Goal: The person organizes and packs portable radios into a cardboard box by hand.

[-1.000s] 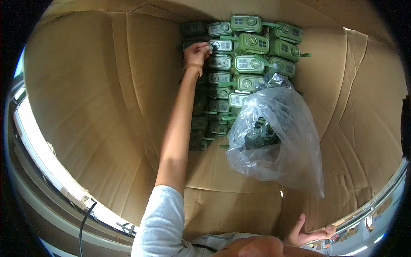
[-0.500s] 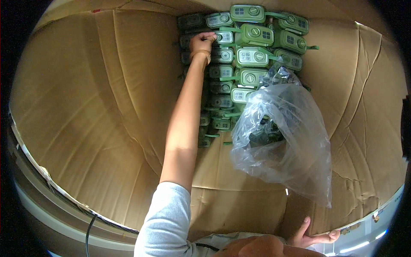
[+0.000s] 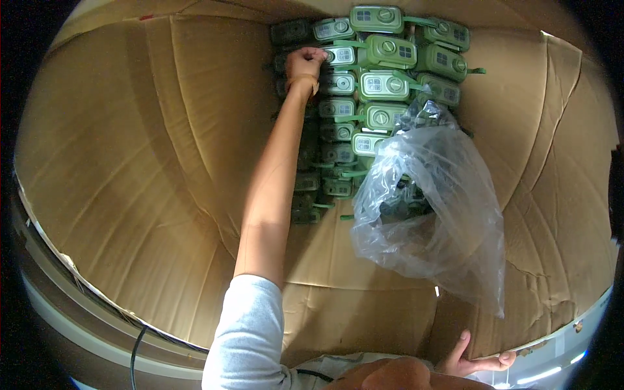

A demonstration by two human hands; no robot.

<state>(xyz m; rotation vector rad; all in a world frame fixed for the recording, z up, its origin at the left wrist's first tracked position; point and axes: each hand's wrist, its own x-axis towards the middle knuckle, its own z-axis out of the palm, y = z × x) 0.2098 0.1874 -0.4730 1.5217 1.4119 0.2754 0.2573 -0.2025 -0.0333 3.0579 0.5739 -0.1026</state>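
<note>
Left hand (image 3: pixel 305 63) now farther up, grip closed on green device (image 3: pixel 339 56) at stack's left.

Person wore a light grey tee, short sleeve (image 3: pixel 250 331) ending just above the elbow, forearm bare. A thin tan band (image 3: pixel 303 80) sat just below the left hand (image 3: pixel 305 63). The right hand (image 3: pixel 478 361) was bare, no rings.

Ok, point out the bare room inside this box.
Bare cardboard floor lies left of the left hand and its arm, out to the box wall, and below the plastic bag. The far middle is crowded with stacked green devices, the bag lying against them.
</note>
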